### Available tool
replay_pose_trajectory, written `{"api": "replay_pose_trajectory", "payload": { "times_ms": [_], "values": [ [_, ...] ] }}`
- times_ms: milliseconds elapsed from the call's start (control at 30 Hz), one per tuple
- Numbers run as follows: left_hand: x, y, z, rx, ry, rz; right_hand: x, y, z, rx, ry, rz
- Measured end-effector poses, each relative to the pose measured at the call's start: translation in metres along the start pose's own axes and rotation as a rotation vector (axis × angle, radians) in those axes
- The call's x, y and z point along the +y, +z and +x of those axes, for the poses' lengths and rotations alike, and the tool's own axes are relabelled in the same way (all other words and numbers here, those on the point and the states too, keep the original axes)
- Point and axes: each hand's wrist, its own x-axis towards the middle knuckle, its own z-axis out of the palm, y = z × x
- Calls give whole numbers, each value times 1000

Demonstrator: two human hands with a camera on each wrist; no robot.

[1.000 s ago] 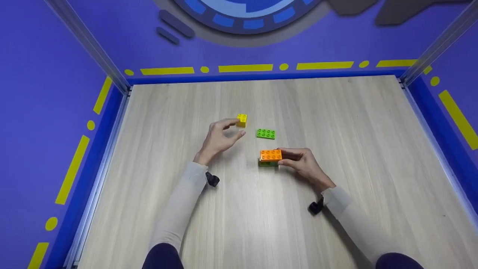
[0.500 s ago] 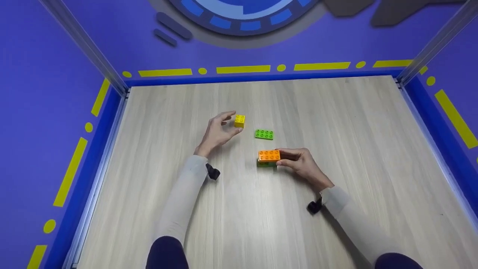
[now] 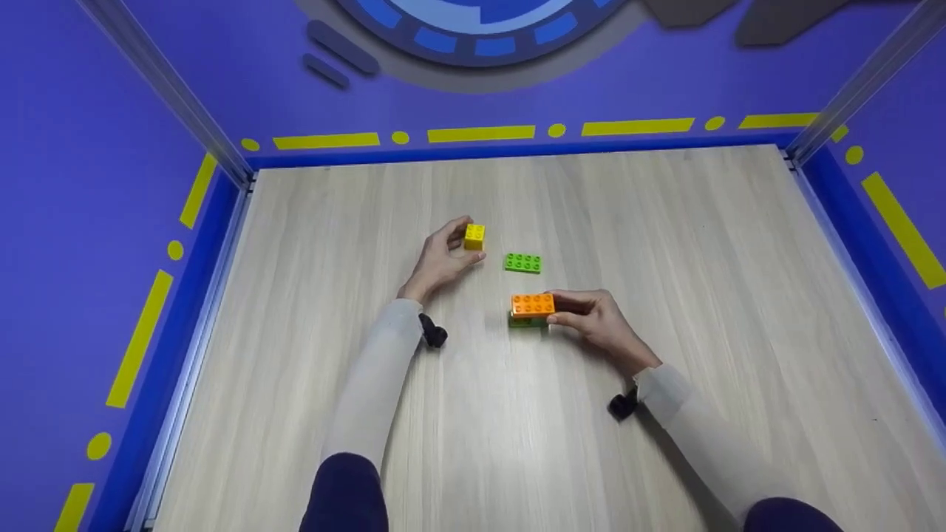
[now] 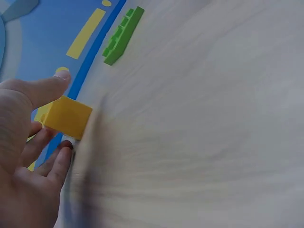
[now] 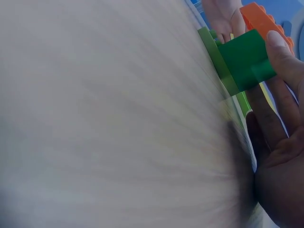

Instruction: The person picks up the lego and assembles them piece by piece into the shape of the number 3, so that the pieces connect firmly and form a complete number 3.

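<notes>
In the head view, my left hand reaches around a small yellow toy brick. Its thumb is on the near side and its fingers on the far side; the left wrist view shows a gap between thumb and brick. My right hand pinches a toy brick stack from its right side. The stack has an orange brick on top, a dark green brick in the middle and a light green plate at the bottom. The right thumb lies against the dark green brick.
A separate bright green studded plate lies on the wooden table between the yellow brick and the stack. Blue walls with yellow markings enclose the table at the back and sides.
My left hand has moved a little up and right, its fingers and thumb coming round the yellow brick. The right hand and its stack have stayed in place.
</notes>
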Motion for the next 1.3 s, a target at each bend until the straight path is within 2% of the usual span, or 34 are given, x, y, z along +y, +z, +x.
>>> {"api": "replay_pose_trajectory", "payload": {
  "times_ms": [167,700,833,1300],
  "values": [
    [-6,3,3,27,-11,-36,-1,1,1,-4,14,-3],
    [-13,4,8,32,49,-68,0,1,-2,-6,-3,22],
    [-13,4,9,37,40,-80,-1,0,-2,-6,2,14],
    [-12,3,6,59,60,-55,2,0,0,1,29,27]
  ]
}}
